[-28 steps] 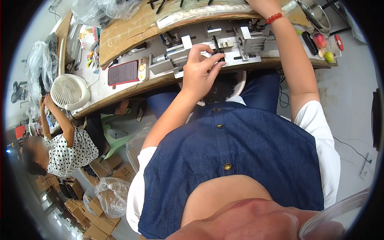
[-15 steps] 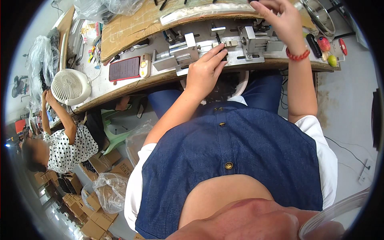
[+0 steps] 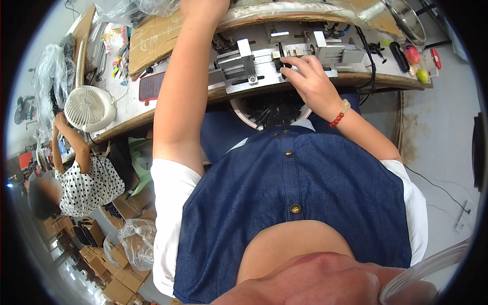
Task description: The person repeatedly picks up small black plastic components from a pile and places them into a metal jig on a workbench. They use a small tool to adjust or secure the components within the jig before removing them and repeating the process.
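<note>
My right hand point(image 3: 316, 84), with a red bead bracelet point(image 3: 336, 121) at its wrist, reaches over the front of a silver metal fixture point(image 3: 243, 68) on the bench. Its fingertips close on a thin black piece point(image 3: 281, 62) at the fixture's middle, beside a small pale metal block point(image 3: 295, 53). Upright metal plates flank that spot on both sides. Stretched far forward, my left hand point(image 3: 206, 7) is above the cardboard at the far side, left of the fixture. The upper picture edge cuts off its fingers, so what they hold is hidden.
A white fan point(image 3: 90, 109) and a red-edged phone point(image 3: 150, 87) are on the bench at left. Black cables point(image 3: 370, 61) hang over the edge at right, near a black handle-like object point(image 3: 399, 57) and fruit point(image 3: 422, 76). Another person point(image 3: 91, 185) works at far left.
My left hand has left the fixture and gone to the far side. The right hand has come back from the far right to the black piece. My left forearm now covers part of the phone.
</note>
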